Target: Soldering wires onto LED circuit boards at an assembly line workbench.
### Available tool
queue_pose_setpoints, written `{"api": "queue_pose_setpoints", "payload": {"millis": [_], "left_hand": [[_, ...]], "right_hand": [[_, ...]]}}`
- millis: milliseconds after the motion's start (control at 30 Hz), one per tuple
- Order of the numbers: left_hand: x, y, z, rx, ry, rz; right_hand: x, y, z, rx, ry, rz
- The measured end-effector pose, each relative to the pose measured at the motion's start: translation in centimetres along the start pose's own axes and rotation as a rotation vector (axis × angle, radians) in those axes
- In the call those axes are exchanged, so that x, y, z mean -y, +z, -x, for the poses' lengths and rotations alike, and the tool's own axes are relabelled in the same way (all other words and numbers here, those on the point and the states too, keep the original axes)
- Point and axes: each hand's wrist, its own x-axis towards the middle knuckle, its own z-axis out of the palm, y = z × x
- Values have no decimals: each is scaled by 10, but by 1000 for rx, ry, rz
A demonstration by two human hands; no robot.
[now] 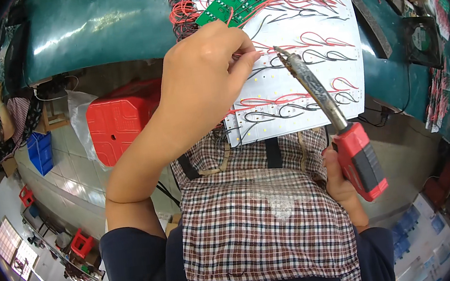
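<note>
My left hand point(204, 68) reaches over a white panel of LED boards point(284, 82), thumb and forefinger pinched on a thin red wire point(263, 52). In my right hand point(341, 186) is a soldering iron point(360, 162) with a red and black handle. Its metal shaft slants up and left, and the dark tip sits just right of my left fingertips, over the panel. Whether the tip touches a wire I cannot tell. Rows of looped red and black wires lie across the panel. A green circuit board point(222, 6) with red wires lies on its far part.
The panel rests on a green table point(98, 27), its near edge at my checked apron point(266, 218). A wire bundle point(183, 10) lies at the panel's far left. A red stool point(119, 124) stands left below the table. A dark fan point(422, 40) is at right. Another person sits far left.
</note>
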Motion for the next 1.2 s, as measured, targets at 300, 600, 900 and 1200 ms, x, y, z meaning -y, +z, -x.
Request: {"api": "queue_pose_setpoints", "payload": {"millis": [300, 600, 900, 1200], "left_hand": [[2, 4, 1, -41, 58, -68], [2, 8, 0, -91, 118, -69], [1, 11, -1, -110, 132, -90], [2, 12, -2, -117, 146, -100]], "right_hand": [[10, 10, -17, -46, -183, 9], [11, 11, -16, -59, -186, -2], [17, 9, -23, -32, -220, 72], [6, 2, -6, 11, -217, 124]]}}
